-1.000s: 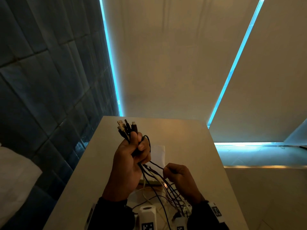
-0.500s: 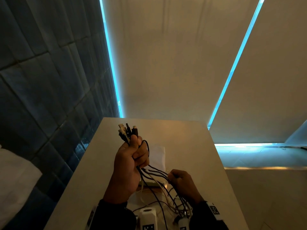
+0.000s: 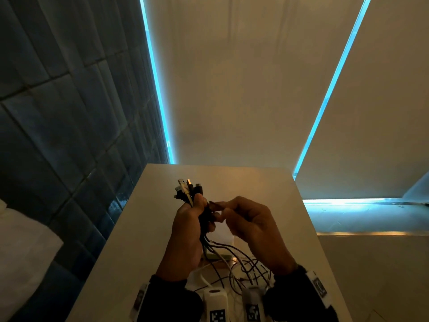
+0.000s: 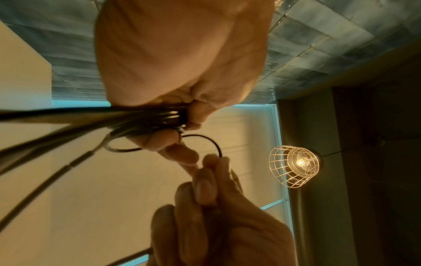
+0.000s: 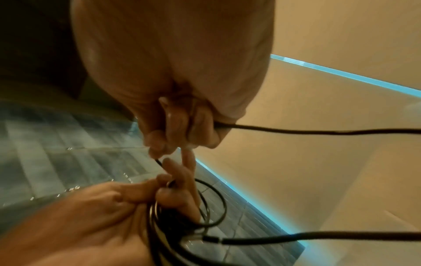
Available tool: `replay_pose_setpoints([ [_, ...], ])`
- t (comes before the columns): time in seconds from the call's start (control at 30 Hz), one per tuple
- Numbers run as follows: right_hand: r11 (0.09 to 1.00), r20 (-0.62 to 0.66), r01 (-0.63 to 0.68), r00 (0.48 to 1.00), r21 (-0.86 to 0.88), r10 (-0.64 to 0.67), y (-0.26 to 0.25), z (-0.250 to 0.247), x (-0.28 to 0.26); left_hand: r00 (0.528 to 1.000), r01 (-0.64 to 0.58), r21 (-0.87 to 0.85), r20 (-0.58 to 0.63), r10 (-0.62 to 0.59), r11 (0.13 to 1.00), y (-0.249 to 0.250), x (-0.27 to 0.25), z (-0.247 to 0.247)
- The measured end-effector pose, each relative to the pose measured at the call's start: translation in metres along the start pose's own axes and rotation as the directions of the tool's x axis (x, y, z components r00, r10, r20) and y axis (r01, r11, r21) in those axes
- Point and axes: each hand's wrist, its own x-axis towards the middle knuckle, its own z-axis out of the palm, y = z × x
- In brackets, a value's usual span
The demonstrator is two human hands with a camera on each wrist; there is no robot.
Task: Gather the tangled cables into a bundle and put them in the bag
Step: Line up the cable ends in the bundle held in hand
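My left hand [image 3: 195,219] is raised above the white table [image 3: 267,189] and grips a bundle of dark and white cables [image 3: 206,219]. Several plug ends [image 3: 188,189] stick up out of the fist. Close to its right, my right hand [image 3: 234,212] pinches one thin black cable [image 5: 307,130] and holds it against the bundle. The left wrist view shows the cable loops [image 4: 168,117] packed in my left palm. Loose cable tails [image 3: 243,263] hang down to the table in a tangle. A white flat thing [image 3: 226,233] lies under my hands; I cannot tell if it is the bag.
A dark tiled wall [image 3: 58,135] runs along the table's left side. Pale blinds with blue light strips [image 3: 157,89] stand behind the far edge. A caged lamp [image 4: 296,163] glows overhead. A white cushion [image 3: 18,252] sits at lower left.
My right hand has risen from the hanging cables near the table up to the left fist, bringing one cable with it. The left hand has stayed raised with the bundle.
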Motion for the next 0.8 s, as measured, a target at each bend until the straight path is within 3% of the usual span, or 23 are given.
replay_pose_setpoints([
  [0.13,0.997,0.118,-0.064,0.991,-0.036,0.068,0.005,0.001,-0.005,0.997,0.012,-0.224,0.077,0.005,0.975,0.007,-0.002,-0.003],
  [0.3,0.982,0.115,-0.132,0.982,-0.134,0.148,0.023,-0.004,-0.003,0.976,0.007,-0.401,0.202,0.081,0.916,0.010,-0.005,-0.001],
  [0.47,0.959,0.014,-0.177,0.983,-0.222,0.185,0.060,-0.018,-0.010,0.956,-0.074,-0.406,0.230,0.180,0.911,0.013,-0.002,-0.009],
  [0.8,0.927,-0.059,-0.263,0.965,-0.268,0.256,0.098,-0.022,-0.020,0.960,-0.084,-0.351,0.222,0.170,0.933,0.013,-0.006,-0.009],
])
